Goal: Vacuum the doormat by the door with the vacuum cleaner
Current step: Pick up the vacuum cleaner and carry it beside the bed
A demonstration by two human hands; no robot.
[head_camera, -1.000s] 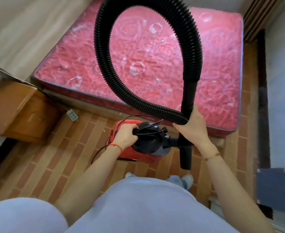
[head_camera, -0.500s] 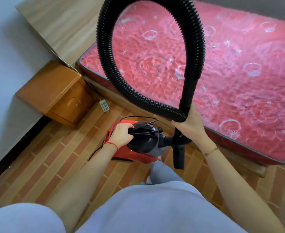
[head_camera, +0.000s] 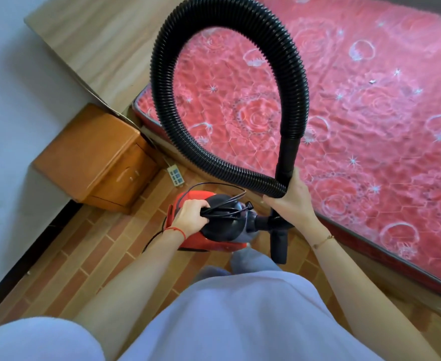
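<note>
I carry a small red and black vacuum cleaner (head_camera: 222, 222) above the brick-patterned floor. My left hand (head_camera: 189, 214) grips its top handle together with the bundled black cord. My right hand (head_camera: 291, 198) holds the ribbed black hose (head_camera: 162, 82) and the rigid tube where they cross. The hose arcs up in a big loop in front of the bed. The black nozzle (head_camera: 279, 246) hangs down below my right hand. No doormat or door is in view.
A bed with a red patterned mattress (head_camera: 357, 113) fills the right and top. A wooden nightstand (head_camera: 97, 157) stands against the white wall at the left. A white power strip (head_camera: 175, 175) lies on the floor between nightstand and bed. My feet show below the vacuum.
My view has swung left: the bed shifted right, the nightstand and wall came closer to centre, the dark mat at the right left the view. Both hands keep their grip.
</note>
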